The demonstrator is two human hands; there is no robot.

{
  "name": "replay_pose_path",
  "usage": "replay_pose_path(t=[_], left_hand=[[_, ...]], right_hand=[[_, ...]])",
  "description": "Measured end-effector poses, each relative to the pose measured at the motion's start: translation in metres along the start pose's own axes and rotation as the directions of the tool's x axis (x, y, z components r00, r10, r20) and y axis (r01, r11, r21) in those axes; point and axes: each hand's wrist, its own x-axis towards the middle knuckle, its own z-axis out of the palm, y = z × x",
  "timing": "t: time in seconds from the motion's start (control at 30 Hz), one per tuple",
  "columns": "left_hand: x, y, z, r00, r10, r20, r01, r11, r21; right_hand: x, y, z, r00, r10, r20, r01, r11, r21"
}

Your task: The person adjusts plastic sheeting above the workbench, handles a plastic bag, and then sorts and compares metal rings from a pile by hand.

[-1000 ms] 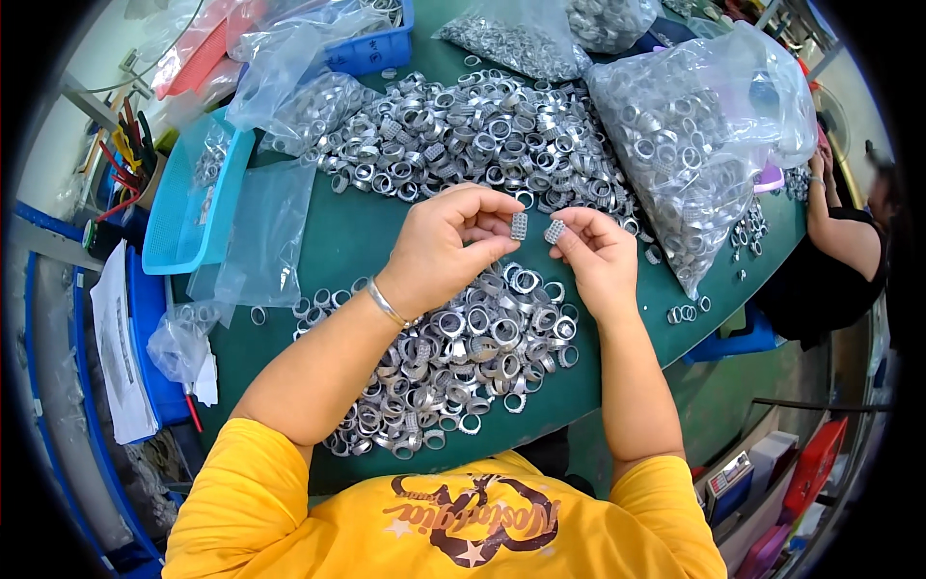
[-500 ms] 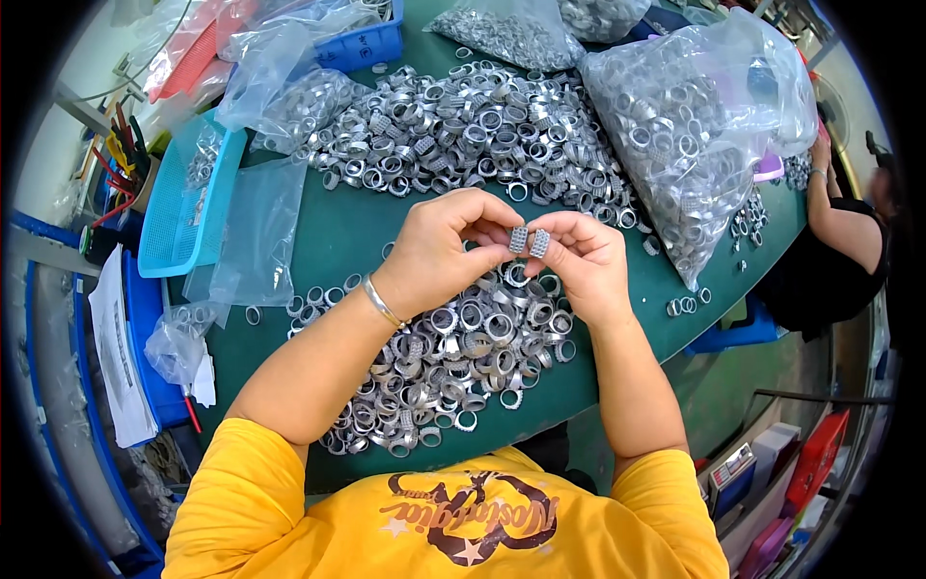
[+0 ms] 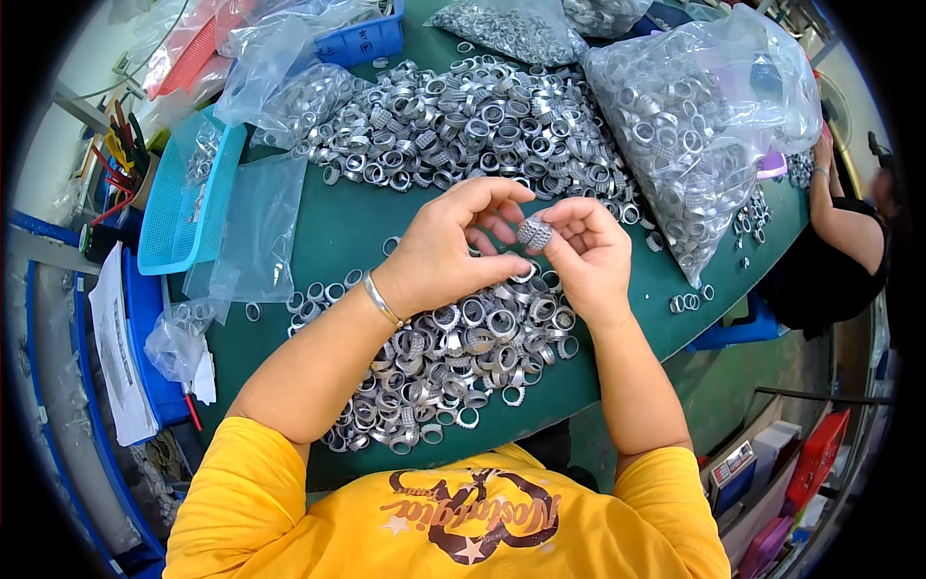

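My right hand (image 3: 590, 270) pinches a silver ring (image 3: 532, 233) with a studded, patterned band between thumb and fingers; a second ring may be pressed against it, I cannot tell. Just left of it my left hand (image 3: 442, 253) is open, thumb and fingers apart around a gap with nothing seen in it. Below both hands lies a loose pile of silver rings (image 3: 461, 352) on the green table (image 3: 362, 214). Beyond them, a larger heap of similar rings (image 3: 482, 121) spreads across the table.
A clear bag of rings (image 3: 675, 135) stands at right, more bags at the back. At left are a turquoise basket (image 3: 154, 236), an empty clear bag (image 3: 256, 227) and papers (image 3: 121, 352). A blue bin (image 3: 362, 43) sits behind. Another person (image 3: 844, 232) works at the far right.
My left hand has let go of the ring it pinched, and its fingers have spread. The ring in my right hand has turned and tilted. The heaps look the same.
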Motion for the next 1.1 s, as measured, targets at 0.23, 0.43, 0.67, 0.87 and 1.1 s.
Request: replay_pose_path(t=[0.23, 0.43, 0.67, 0.87, 1.1], left_hand=[[0.001, -0.001, -0.006, 0.963, -0.261, 0.064, 0.269, 0.943, -0.198], [0.000, 0.006, -0.027, 0.988, -0.061, 0.139, 0.028, 0.973, 0.229], [-0.006, 0.014, -0.033, 0.907, -0.122, 0.404, -0.114, 0.852, 0.512], [0.017, 0.003, -0.041, 0.992, -0.054, 0.113, -0.042, 0.707, 0.706], [0.038, -0.037, -0.022, 0.999, 0.012, -0.031, 0.023, 0.445, 0.895]], right_hand=[[-0.003, -0.005, 0.008, 0.883, -0.456, 0.111, 0.406, 0.623, -0.669], [0.000, -0.016, -0.002, 0.896, -0.344, 0.283, 0.439, 0.580, -0.686], [0.003, -0.013, -0.003, 0.847, -0.154, 0.509, 0.498, 0.566, -0.657], [0.029, -0.010, 0.007, 0.978, -0.091, 0.190, 0.202, 0.152, -0.968], [0.044, 0.002, 0.019, 0.981, 0.193, 0.022, 0.043, -0.107, -0.993]])
